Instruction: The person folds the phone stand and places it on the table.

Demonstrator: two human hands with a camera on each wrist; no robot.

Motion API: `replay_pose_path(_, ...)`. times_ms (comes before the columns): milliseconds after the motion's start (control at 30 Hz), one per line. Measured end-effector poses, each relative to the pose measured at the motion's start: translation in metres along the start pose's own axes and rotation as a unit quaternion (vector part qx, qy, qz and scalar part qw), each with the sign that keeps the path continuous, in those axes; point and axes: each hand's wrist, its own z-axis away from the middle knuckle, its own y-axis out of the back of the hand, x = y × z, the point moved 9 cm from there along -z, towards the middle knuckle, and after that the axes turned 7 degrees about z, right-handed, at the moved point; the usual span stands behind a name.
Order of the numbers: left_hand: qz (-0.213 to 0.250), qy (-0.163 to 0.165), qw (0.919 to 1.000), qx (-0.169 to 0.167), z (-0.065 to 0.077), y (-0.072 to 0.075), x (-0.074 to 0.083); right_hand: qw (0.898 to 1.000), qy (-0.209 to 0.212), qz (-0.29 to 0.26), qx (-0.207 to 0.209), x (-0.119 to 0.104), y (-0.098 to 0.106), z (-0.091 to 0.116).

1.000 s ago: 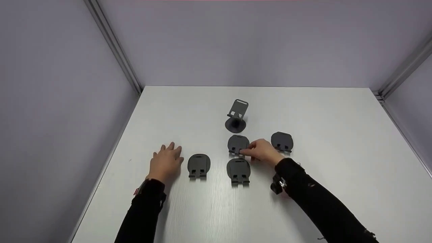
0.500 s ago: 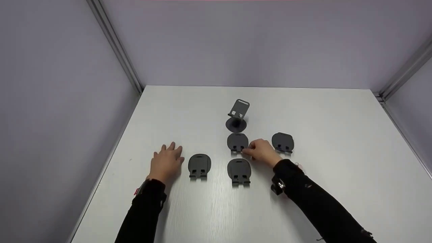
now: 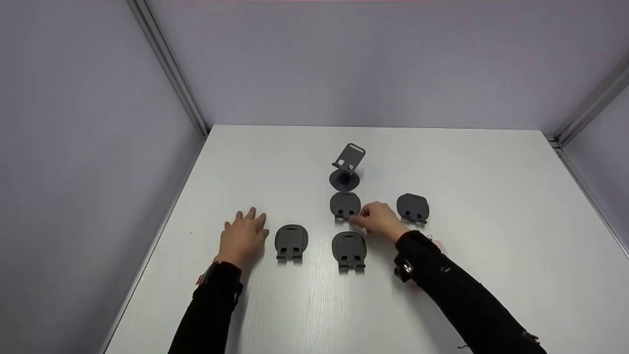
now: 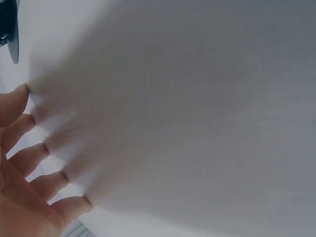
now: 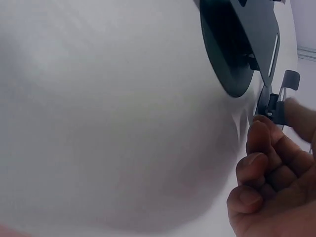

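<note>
My right hand (image 3: 381, 220) pinches the near right corner of a folded dark grey phone stand (image 3: 345, 202) between thumb and forefinger. In the right wrist view, the thumb and forefinger meet at the small lip (image 5: 279, 112) of that stand, while the other fingers curl. My left hand (image 3: 242, 239) rests on the table with its fingers spread, and its fingertips (image 4: 29, 118) touch the white surface. Just right of it lies another folded phone stand (image 3: 291, 241), apart from the hand. Directly behind the pinched stand stands an unfolded phone stand (image 3: 350, 156) with its plate raised above a round base.
One more folded phone stand (image 3: 349, 247) lies on the near side of the pinched one. Another folded stand (image 3: 413, 207), slightly turned, is beyond the right hand on the right. Pale walls border the white table (image 3: 275, 167) at the back and sides.
The pinched phone stand has slid slightly away from me, towards the unfolded one, and sits straighter than before. My right hand has shifted little. The left hand stays in place.
</note>
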Motion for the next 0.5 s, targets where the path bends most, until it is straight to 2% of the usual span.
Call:
replay_pose_path(233, 0.003, -0.007, 0.9999, 0.006, 0.000, 0.001, 0.001, 0.996, 0.021, 0.026, 0.079, 0.000, 0.031, 0.000)
replay_pose_path(367, 0.004, -0.008, 1.0000, 0.004, 0.000, 0.001, 0.000, 0.990, 0.067, 0.055, 0.112, -0.007, 0.045, 0.000)
replay_pose_path(500, -0.001, -0.010, 0.9999, -0.002, 0.000, 0.002, 0.000, 0.979, 0.108, 0.112, 0.131, -0.012, 0.052, 0.001)
